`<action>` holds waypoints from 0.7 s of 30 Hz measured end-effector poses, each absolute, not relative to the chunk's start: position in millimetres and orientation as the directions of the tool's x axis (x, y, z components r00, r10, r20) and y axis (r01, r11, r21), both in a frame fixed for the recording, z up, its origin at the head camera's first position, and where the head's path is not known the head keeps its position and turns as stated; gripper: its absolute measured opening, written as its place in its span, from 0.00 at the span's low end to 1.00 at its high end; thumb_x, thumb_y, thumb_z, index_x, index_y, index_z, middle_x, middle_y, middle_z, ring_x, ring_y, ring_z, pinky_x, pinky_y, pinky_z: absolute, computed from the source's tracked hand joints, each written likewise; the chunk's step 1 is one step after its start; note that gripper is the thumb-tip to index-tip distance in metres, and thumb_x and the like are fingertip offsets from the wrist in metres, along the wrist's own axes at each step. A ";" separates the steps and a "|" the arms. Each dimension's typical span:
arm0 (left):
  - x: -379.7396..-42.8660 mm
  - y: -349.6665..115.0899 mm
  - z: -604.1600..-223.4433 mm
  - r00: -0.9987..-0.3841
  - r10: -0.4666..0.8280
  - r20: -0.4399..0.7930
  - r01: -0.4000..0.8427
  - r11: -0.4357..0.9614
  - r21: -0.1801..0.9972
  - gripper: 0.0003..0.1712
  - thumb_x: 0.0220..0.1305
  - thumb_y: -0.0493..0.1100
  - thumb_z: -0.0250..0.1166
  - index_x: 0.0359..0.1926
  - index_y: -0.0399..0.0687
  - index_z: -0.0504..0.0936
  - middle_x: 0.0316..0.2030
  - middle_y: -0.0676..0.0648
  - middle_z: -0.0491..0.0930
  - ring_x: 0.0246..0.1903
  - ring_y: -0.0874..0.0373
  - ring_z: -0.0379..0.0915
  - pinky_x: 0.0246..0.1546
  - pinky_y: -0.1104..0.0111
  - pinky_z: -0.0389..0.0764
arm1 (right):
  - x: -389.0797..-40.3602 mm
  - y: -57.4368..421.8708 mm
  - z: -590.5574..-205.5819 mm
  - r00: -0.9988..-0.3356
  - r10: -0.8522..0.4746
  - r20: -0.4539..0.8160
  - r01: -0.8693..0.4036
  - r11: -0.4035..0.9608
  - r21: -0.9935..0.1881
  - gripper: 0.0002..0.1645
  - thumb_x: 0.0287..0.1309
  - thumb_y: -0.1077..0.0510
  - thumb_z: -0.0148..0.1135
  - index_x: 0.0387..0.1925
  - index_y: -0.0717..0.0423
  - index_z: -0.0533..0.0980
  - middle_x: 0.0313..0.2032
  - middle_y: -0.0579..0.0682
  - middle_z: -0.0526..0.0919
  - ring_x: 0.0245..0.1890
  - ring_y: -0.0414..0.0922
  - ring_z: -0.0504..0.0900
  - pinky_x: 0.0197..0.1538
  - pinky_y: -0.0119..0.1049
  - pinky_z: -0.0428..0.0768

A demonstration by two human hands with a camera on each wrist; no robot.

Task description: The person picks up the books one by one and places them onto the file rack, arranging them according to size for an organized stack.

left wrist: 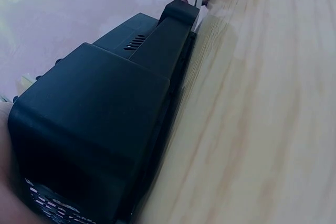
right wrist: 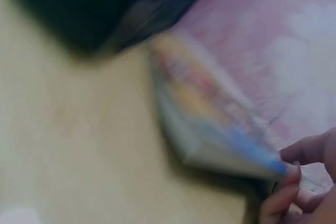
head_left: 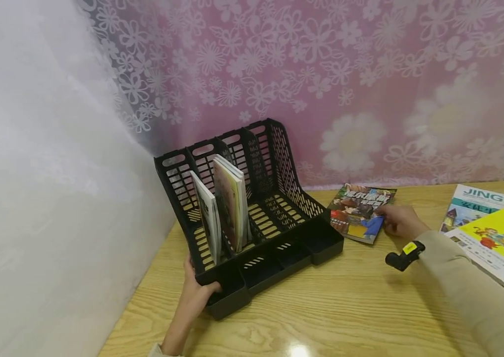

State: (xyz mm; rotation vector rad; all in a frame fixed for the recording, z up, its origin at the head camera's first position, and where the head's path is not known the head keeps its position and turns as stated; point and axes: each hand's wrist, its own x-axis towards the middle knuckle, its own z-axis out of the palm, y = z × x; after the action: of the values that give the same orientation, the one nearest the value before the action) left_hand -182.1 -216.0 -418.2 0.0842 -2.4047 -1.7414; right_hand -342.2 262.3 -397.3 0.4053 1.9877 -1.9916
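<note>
Left hand (head_left: pixel 196 292): grips the front left corner of the black rack (head_left: pixel 229 306)
Right hand (head_left: pixel 401 221): outstretched, pinches the edge of the booklet (head_left: pixel 354 218)
Booklet: right of the rack, colourful, cartoon-printed

head fwd/dn, wrist cams nr, rack (head_left: pixel 268 254) shared

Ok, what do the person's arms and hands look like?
The left hand and right hand are ungloved. The right sleeve is beige, with a black wrist device bearing a yellow label; on the left, only a pale cuff shows.
</note>
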 end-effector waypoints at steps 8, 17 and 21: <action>-180.2 -215.4 -420.1 -0.987 -0.127 0.094 0.052 0.304 0.951 0.67 0.39 0.27 0.64 0.74 0.42 0.29 0.69 0.30 0.48 0.64 0.35 0.55 0.61 0.46 0.56 | -342.3 276.4 -415.0 -0.968 -0.105 -0.228 0.214 0.129 -0.968 0.23 0.71 0.40 0.41 0.25 0.46 0.72 0.14 0.40 0.67 0.13 0.35 0.60 0.20 0.31 0.63; -181.0 -216.2 -418.4 -0.988 -0.127 0.093 0.051 0.306 0.951 0.68 0.39 0.28 0.64 0.74 0.43 0.29 0.69 0.31 0.49 0.63 0.36 0.56 0.60 0.47 0.59 | -346.7 287.1 -415.2 -0.915 -0.242 -0.323 0.289 0.166 -0.943 0.21 0.73 0.46 0.41 0.25 0.45 0.71 0.17 0.41 0.69 0.13 0.36 0.55 0.21 0.31 0.59; -181.4 -215.8 -417.7 -0.987 -0.133 0.090 0.047 0.300 0.953 0.67 0.39 0.28 0.64 0.74 0.43 0.30 0.68 0.31 0.51 0.62 0.37 0.57 0.59 0.49 0.59 | -346.8 286.2 -416.2 -0.919 -0.205 -0.336 0.296 0.204 -0.933 0.20 0.71 0.45 0.46 0.24 0.44 0.75 0.16 0.41 0.70 0.12 0.36 0.56 0.21 0.31 0.60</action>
State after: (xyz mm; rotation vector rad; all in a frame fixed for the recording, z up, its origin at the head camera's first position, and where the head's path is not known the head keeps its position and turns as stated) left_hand -181.4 -215.8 -417.7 0.0800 -2.4065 -1.7717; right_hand -346.8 286.2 -416.2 0.0842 2.0978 -1.7630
